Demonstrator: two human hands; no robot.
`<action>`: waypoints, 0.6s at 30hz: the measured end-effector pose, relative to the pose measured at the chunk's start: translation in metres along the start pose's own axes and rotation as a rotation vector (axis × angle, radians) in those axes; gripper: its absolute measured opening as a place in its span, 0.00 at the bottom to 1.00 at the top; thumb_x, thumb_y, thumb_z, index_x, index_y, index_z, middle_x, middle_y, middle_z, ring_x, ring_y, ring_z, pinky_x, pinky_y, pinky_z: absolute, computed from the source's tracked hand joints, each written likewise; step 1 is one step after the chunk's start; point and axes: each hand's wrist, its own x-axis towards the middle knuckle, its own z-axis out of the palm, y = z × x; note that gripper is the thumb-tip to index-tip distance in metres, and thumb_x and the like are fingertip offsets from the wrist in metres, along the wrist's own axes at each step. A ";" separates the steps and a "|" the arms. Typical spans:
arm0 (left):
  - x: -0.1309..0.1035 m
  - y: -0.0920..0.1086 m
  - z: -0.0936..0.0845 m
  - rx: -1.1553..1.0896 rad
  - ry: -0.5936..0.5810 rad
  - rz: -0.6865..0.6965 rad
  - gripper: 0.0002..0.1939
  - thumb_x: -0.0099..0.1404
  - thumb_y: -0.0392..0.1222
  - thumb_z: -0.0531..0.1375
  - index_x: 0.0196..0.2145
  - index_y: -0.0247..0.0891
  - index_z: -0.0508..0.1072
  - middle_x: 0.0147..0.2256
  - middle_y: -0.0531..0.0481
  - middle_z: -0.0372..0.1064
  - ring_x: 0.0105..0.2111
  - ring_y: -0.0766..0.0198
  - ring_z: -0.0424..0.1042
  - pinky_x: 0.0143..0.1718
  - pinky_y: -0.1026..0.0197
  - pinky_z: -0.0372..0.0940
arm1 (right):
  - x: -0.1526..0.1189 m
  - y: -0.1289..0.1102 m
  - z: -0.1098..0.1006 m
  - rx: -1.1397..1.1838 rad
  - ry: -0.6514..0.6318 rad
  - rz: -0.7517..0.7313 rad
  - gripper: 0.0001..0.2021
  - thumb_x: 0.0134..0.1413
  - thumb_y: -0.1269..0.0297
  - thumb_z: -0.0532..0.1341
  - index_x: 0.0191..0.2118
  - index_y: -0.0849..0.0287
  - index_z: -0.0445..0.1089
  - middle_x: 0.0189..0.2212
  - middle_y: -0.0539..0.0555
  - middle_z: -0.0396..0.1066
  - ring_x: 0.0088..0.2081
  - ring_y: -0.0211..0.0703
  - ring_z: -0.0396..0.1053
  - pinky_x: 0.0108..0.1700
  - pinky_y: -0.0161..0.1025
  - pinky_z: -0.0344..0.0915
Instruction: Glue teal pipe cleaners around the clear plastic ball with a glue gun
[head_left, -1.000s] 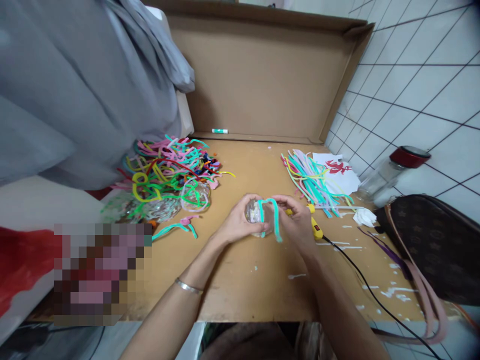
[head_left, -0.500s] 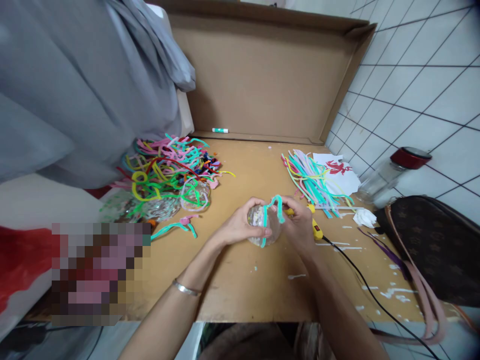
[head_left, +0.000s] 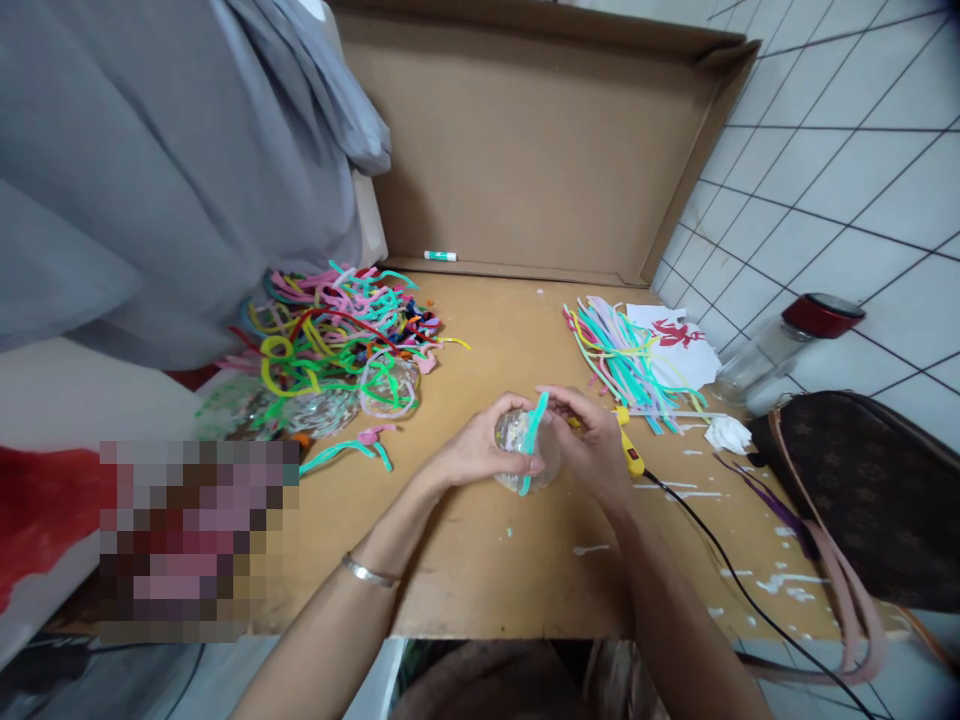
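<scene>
My left hand (head_left: 476,442) is wrapped round a clear, rounded plastic container (head_left: 511,430) and keeps it just above the table. A turquoise pipe cleaner (head_left: 535,428) runs across the container from top to bottom. My right hand (head_left: 589,432) is closed at the container's right side, its fingers at the pipe cleaner's upper part. Its fingertips are partly hidden, but they seem to pinch the strip. Just beyond the right hand lies a yellow glue gun (head_left: 634,458) with a black cord, partly covered by that hand.
A heap of coloured pipe cleaners (head_left: 337,320) lies at the left, a straighter bundle (head_left: 619,350) at the right beside white paper (head_left: 686,350). A glass bottle (head_left: 772,350), crumpled tissue (head_left: 727,436) and brown bag (head_left: 862,500) stand rightward. Cardboard (head_left: 525,150) closes the back.
The pipe cleaner's loose upper end, bent over in a hook to the right, is now pressed in against the container. My right hand has shifted slightly left; my left hand stays put.
</scene>
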 end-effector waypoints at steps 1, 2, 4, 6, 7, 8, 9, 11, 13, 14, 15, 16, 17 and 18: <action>0.000 0.000 0.000 0.005 0.002 0.005 0.33 0.45 0.45 0.69 0.48 0.38 0.65 0.40 0.51 0.66 0.40 0.60 0.66 0.42 0.59 0.63 | 0.000 0.000 -0.001 0.001 -0.016 -0.013 0.08 0.55 0.65 0.57 0.38 0.56 0.72 0.33 0.51 0.73 0.34 0.39 0.69 0.37 0.36 0.66; 0.000 -0.001 0.000 0.007 0.004 0.010 0.33 0.45 0.45 0.69 0.48 0.38 0.65 0.40 0.51 0.66 0.39 0.60 0.66 0.41 0.60 0.63 | 0.001 0.000 -0.002 0.002 -0.024 -0.024 0.07 0.55 0.65 0.57 0.36 0.56 0.72 0.31 0.51 0.72 0.34 0.39 0.69 0.37 0.36 0.65; 0.000 -0.001 0.000 -0.002 0.004 0.009 0.33 0.45 0.45 0.69 0.48 0.38 0.64 0.39 0.51 0.65 0.38 0.62 0.65 0.40 0.61 0.62 | 0.001 0.000 -0.002 0.006 -0.021 -0.027 0.05 0.55 0.65 0.57 0.33 0.56 0.71 0.29 0.50 0.71 0.32 0.38 0.68 0.35 0.35 0.64; 0.000 0.000 0.000 -0.020 0.001 -0.003 0.32 0.45 0.45 0.69 0.47 0.38 0.63 0.38 0.52 0.64 0.37 0.62 0.64 0.38 0.62 0.62 | 0.001 0.000 -0.002 0.015 -0.010 0.000 0.04 0.53 0.65 0.58 0.32 0.56 0.70 0.27 0.49 0.69 0.31 0.37 0.67 0.34 0.34 0.64; 0.000 0.000 0.000 -0.024 0.001 -0.008 0.32 0.45 0.45 0.69 0.47 0.38 0.63 0.37 0.52 0.64 0.37 0.63 0.64 0.38 0.62 0.61 | 0.000 0.001 -0.001 0.019 -0.007 0.018 0.04 0.53 0.64 0.59 0.31 0.56 0.69 0.27 0.49 0.69 0.30 0.37 0.67 0.33 0.34 0.64; 0.000 0.001 0.000 -0.024 0.001 -0.010 0.31 0.45 0.45 0.69 0.46 0.39 0.64 0.37 0.52 0.64 0.37 0.63 0.64 0.38 0.62 0.61 | 0.000 0.002 -0.001 0.023 -0.005 0.034 0.04 0.53 0.63 0.59 0.31 0.56 0.69 0.26 0.49 0.70 0.30 0.37 0.67 0.33 0.34 0.64; 0.000 0.002 0.000 -0.022 0.002 -0.012 0.31 0.45 0.46 0.68 0.46 0.39 0.64 0.37 0.52 0.64 0.37 0.63 0.64 0.38 0.62 0.61 | -0.001 0.003 -0.001 0.025 -0.006 0.047 0.04 0.52 0.63 0.59 0.31 0.56 0.69 0.26 0.49 0.70 0.30 0.38 0.67 0.33 0.34 0.64; -0.001 0.003 0.001 -0.017 0.004 -0.015 0.31 0.44 0.46 0.69 0.45 0.39 0.64 0.37 0.52 0.63 0.36 0.63 0.63 0.38 0.63 0.60 | -0.001 0.005 0.000 0.025 -0.011 0.058 0.05 0.53 0.62 0.59 0.31 0.56 0.69 0.26 0.49 0.70 0.30 0.38 0.67 0.34 0.35 0.64; -0.001 0.002 0.001 -0.024 0.005 -0.020 0.32 0.44 0.46 0.69 0.45 0.39 0.64 0.36 0.53 0.63 0.35 0.64 0.63 0.37 0.63 0.60 | -0.002 0.007 0.001 0.031 -0.005 0.057 0.05 0.53 0.62 0.58 0.31 0.56 0.69 0.27 0.48 0.70 0.30 0.38 0.67 0.34 0.35 0.64; -0.001 0.002 0.001 -0.030 0.003 -0.021 0.32 0.44 0.45 0.69 0.46 0.39 0.63 0.36 0.53 0.62 0.35 0.64 0.63 0.36 0.64 0.60 | -0.002 0.008 0.001 0.037 0.007 0.046 0.05 0.53 0.62 0.58 0.31 0.56 0.69 0.27 0.49 0.70 0.31 0.38 0.67 0.35 0.35 0.64; 0.000 0.001 0.001 -0.035 0.003 -0.021 0.31 0.44 0.44 0.69 0.46 0.39 0.63 0.35 0.54 0.62 0.35 0.64 0.63 0.36 0.64 0.60 | -0.002 0.008 0.002 0.044 0.021 0.032 0.05 0.53 0.62 0.58 0.31 0.56 0.68 0.28 0.49 0.70 0.32 0.39 0.67 0.35 0.35 0.64; 0.000 -0.001 0.001 -0.036 0.001 -0.018 0.31 0.44 0.44 0.69 0.46 0.39 0.63 0.35 0.54 0.62 0.35 0.65 0.63 0.36 0.64 0.60 | -0.003 0.008 0.003 0.048 0.035 0.018 0.05 0.53 0.62 0.58 0.30 0.56 0.68 0.28 0.49 0.70 0.32 0.39 0.68 0.35 0.36 0.64; 0.000 -0.002 0.001 -0.034 0.000 -0.015 0.31 0.45 0.43 0.69 0.46 0.39 0.63 0.35 0.54 0.62 0.34 0.65 0.63 0.36 0.64 0.60 | -0.003 0.007 0.003 0.049 0.043 0.012 0.05 0.53 0.62 0.58 0.30 0.56 0.68 0.28 0.50 0.70 0.32 0.39 0.67 0.35 0.36 0.64; 0.000 -0.003 0.001 -0.028 -0.001 -0.012 0.31 0.45 0.43 0.69 0.46 0.39 0.63 0.35 0.54 0.62 0.34 0.65 0.63 0.36 0.64 0.60 | -0.003 0.007 0.004 0.046 0.047 0.011 0.05 0.53 0.62 0.58 0.30 0.56 0.68 0.28 0.50 0.70 0.31 0.39 0.67 0.35 0.36 0.64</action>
